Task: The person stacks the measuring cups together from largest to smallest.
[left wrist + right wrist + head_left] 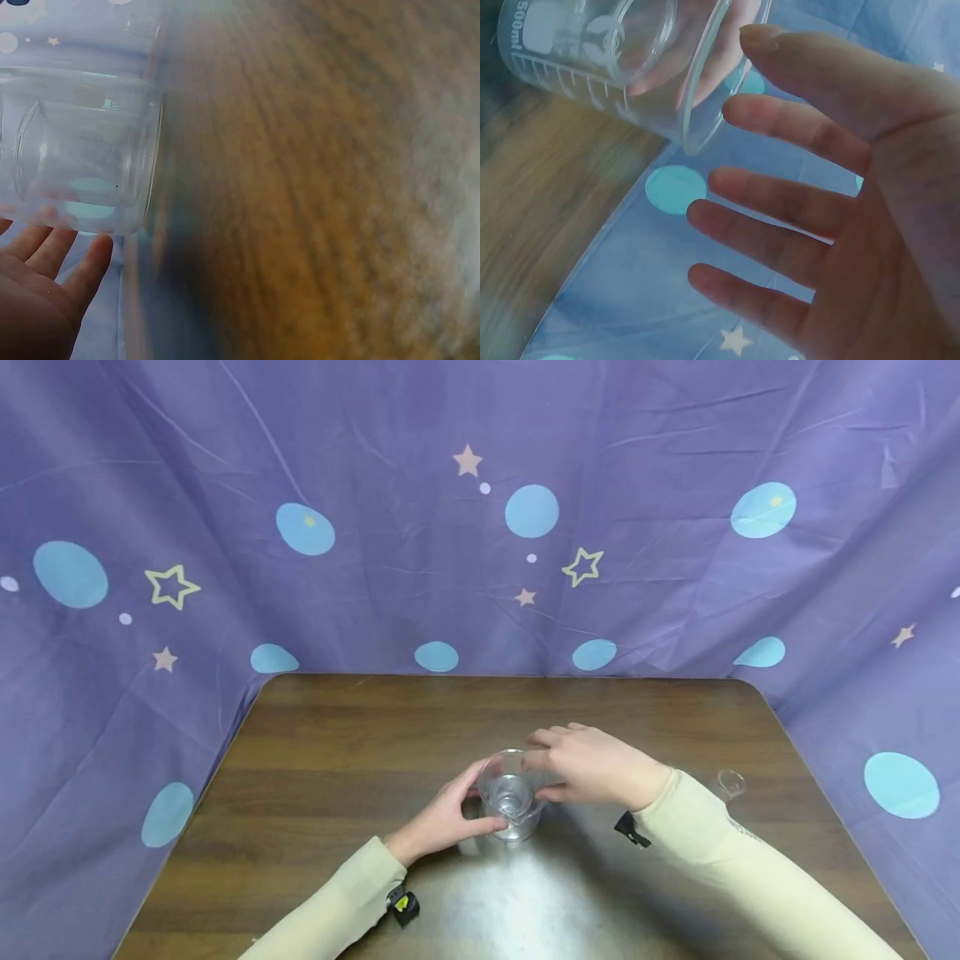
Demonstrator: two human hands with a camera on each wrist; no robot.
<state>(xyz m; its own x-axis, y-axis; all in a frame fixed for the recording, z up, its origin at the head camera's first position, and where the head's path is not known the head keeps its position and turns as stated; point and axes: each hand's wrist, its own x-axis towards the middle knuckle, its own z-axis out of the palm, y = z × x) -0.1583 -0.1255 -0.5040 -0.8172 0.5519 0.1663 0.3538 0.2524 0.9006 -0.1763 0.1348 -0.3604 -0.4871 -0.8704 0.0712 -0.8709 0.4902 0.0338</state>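
1. You have the large beaker (592, 71) upright on the counter (360, 727), between your hands, with a smaller beaker (512, 795) standing inside it.
2. Your left hand (446, 810) wraps its side – thumb in front, fingers behind. Your right hand (588, 766) is spread at the rim, fingers nearly straight, gripping nothing; you can't tell whether its thumb touches the glass.
3. Expect stiff, fairly light, thin-walled glass that likely slides under dry fingertips and chips if knocked.
4. Steady the large beaker round its wall, below the flared rim, without squeezing hard.
5. Pinch the smaller one by its upper wall – it's loose, so tilting would probably clink it against the outer glass.
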